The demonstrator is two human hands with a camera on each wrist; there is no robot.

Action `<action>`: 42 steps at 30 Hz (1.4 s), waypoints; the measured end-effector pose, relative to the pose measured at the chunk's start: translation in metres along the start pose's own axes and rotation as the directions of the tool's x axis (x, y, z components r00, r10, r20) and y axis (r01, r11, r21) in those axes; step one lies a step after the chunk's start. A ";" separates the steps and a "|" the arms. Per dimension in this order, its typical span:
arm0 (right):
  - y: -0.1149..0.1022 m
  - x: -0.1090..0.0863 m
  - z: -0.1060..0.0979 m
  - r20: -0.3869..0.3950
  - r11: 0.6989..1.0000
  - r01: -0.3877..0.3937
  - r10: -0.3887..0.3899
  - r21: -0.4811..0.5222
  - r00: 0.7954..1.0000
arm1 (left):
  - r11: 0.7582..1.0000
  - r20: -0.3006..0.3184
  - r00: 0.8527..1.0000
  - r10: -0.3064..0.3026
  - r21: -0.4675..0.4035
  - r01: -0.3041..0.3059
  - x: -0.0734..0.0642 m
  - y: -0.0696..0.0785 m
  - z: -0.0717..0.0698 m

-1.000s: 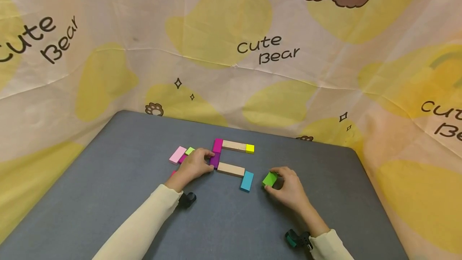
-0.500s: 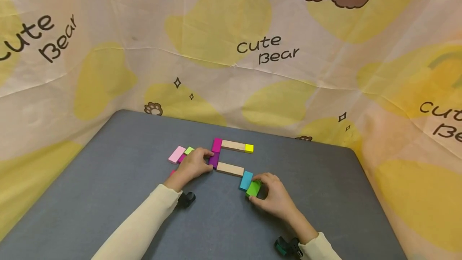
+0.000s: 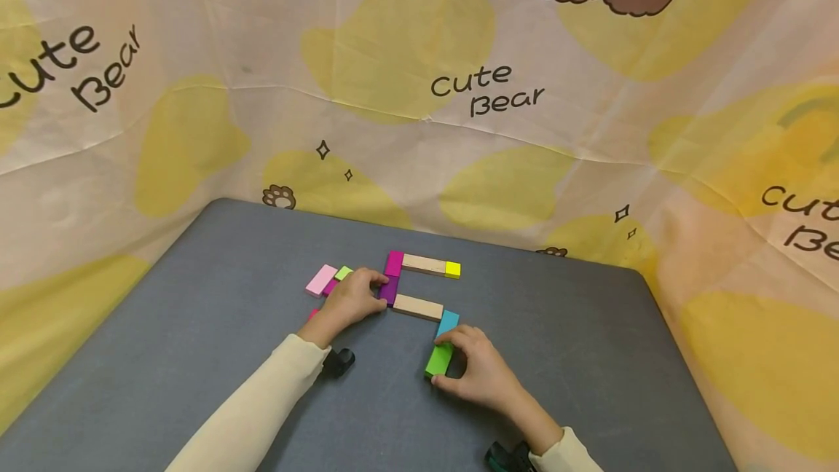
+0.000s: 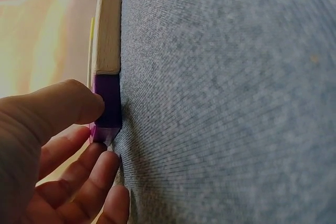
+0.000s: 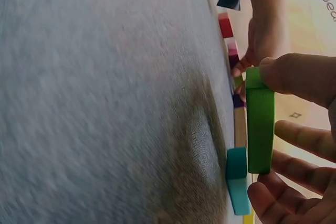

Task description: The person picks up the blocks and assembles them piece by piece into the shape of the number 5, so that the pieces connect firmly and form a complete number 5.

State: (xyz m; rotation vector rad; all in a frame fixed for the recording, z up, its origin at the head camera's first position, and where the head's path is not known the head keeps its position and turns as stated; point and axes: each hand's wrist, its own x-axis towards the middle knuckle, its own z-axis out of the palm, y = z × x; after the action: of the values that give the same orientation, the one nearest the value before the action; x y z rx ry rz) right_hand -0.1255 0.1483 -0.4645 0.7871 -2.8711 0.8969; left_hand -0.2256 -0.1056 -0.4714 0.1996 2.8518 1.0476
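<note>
My left hand [image 3: 350,302] pinches the near end of a purple block [image 3: 390,291], the thumb lying along its side in the left wrist view. That block lines up with a magenta block [image 3: 394,263] behind it, and two plain wooden planks [image 3: 418,307] run rightward from this pair. A blue block [image 3: 448,322] sits at the nearer plank's right end. Between thumb and fingers, my right hand [image 3: 481,370] holds a green block [image 3: 438,361] by its two ends. The green block lies in line with the blue one, just on its near side, and fingers partly cover where they come together.
A yellow block [image 3: 453,269] caps the farther plank. Left of the figure lie a pink block [image 3: 321,280], a lime block [image 3: 343,273] and a red piece [image 3: 314,313] mostly behind the left wrist. A printed cloth [image 3: 393,130] hangs along the grey table's [image 3: 590,326] far edge.
My right hand has carried the green block leftward and nearer, from right of the blue block to its near end. The left hand has stayed on the purple block.
</note>
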 end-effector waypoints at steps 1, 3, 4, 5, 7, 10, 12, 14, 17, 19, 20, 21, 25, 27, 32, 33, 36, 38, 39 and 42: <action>-0.001 0.000 0.001 0.007 1.000 0.001 -0.001 0.000 1.000 | 1.000 0.000 1.000 -0.001 -0.001 0.001 0.000 0.000 0.000; -0.001 -0.001 0.002 0.021 1.000 0.003 -0.003 -0.001 1.000 | 1.000 -0.002 1.000 -0.002 0.001 0.002 0.000 0.000 0.000; -0.002 -0.001 0.003 0.026 1.000 0.003 -0.003 -0.003 1.000 | 1.000 -0.002 1.000 -0.003 0.001 0.003 0.000 0.000 0.001; -0.002 -0.001 0.004 0.031 1.000 0.003 -0.002 -0.004 1.000 | 1.000 -0.003 1.000 -0.005 0.002 0.005 0.000 0.000 0.001; -0.003 -0.001 0.005 0.038 1.000 0.004 -0.004 -0.008 0.999 | 1.000 -0.003 1.000 -0.006 0.003 0.006 -0.001 0.000 0.001; -0.004 -0.001 0.006 0.046 1.000 0.010 -0.010 -0.008 0.999 | 1.000 -0.003 1.000 -0.006 0.011 0.006 -0.001 0.000 0.001; -0.004 -0.001 0.008 0.050 1.000 0.014 -0.014 -0.008 0.999 | 1.000 -0.001 1.000 -0.004 0.010 0.004 -0.001 -0.001 0.001; -0.005 -0.002 0.009 0.051 1.000 0.019 -0.019 -0.009 0.999 | 1.000 -0.002 1.000 -0.001 0.012 0.001 -0.001 -0.001 0.001; -0.004 -0.002 0.011 0.051 1.000 0.024 -0.023 -0.012 0.998 | 1.000 0.000 1.000 -0.003 0.006 0.003 -0.001 -0.001 0.001; -0.004 -0.002 0.012 0.055 1.000 0.023 -0.023 -0.013 0.998 | 1.000 0.000 1.000 -0.005 0.002 0.005 -0.001 -0.001 0.002; -0.003 -0.002 0.013 0.058 1.000 0.022 -0.021 -0.012 0.998 | 1.000 0.000 1.000 -0.006 0.001 0.006 -0.001 -0.001 0.002; -0.003 -0.002 0.013 0.062 1.000 0.021 -0.020 -0.012 0.998 | 1.000 0.000 1.000 -0.006 0.000 0.006 -0.001 -0.001 0.002; -0.002 -0.002 0.014 0.063 0.999 0.024 -0.022 -0.025 0.998 | 1.000 0.000 1.000 -0.006 -0.004 0.006 0.000 -0.001 0.002; -0.002 -0.003 0.014 0.051 0.999 0.028 -0.026 -0.046 0.998 | 1.000 -0.003 1.000 -0.005 -0.004 0.005 0.000 -0.001 0.002; -0.003 -0.004 0.011 0.023 0.995 0.025 -0.022 -0.101 0.999 | 1.000 -0.007 1.000 -0.001 -0.006 0.001 0.000 -0.001 0.001; -0.003 -0.004 0.011 0.024 0.994 0.022 -0.019 -0.109 1.000 | 1.000 -0.007 1.000 0.000 -0.005 0.000 0.000 -0.001 0.001; -0.002 -0.004 0.010 0.033 0.991 0.016 -0.012 -0.129 0.999 | 1.000 -0.009 1.000 -0.001 -0.005 0.001 0.001 -0.002 0.000; -0.003 -0.003 0.010 0.033 0.989 0.017 -0.012 -0.144 0.999 | 1.000 -0.010 1.000 0.001 0.001 -0.001 0.001 -0.002 0.000; -0.003 -0.003 0.010 0.029 0.988 0.020 -0.016 -0.152 0.999 | 1.000 -0.008 1.000 0.001 0.001 -0.001 0.001 -0.002 0.000; -0.003 -0.002 0.010 0.015 0.984 0.030 -0.028 -0.178 0.999 | 1.000 -0.003 1.000 -0.002 0.000 0.002 0.001 -0.001 0.000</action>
State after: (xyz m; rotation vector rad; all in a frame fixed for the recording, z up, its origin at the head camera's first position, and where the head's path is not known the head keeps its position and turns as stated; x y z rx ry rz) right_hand -0.1207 0.1413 -0.4717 0.8165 -2.8903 0.6221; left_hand -0.2265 -0.1060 -0.4719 0.1953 2.8537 1.0484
